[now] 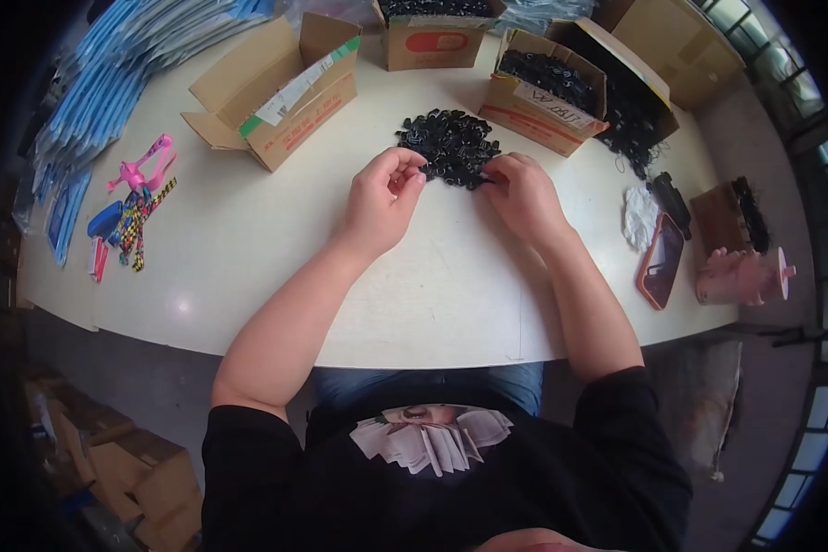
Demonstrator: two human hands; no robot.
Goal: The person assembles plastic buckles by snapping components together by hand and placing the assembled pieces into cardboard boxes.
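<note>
A heap of small black plastic pieces, perhaps clips or buckles, lies on the white table. At its left edge is my left hand, fingers curled and thumb drawn in to the fingertips; whatever they pinch is too small to name. My right hand is closed at the heap's right edge. Thumb and index finger press together there on a small black piece that is mostly hidden. The two hands are apart, with the near side of the heap between them.
Cardboard boxes stand behind the heap: an open one at left, a back one and a right one filled with black pieces. Blue plastic packets and colourful straps lie left; a phone and pink cup right.
</note>
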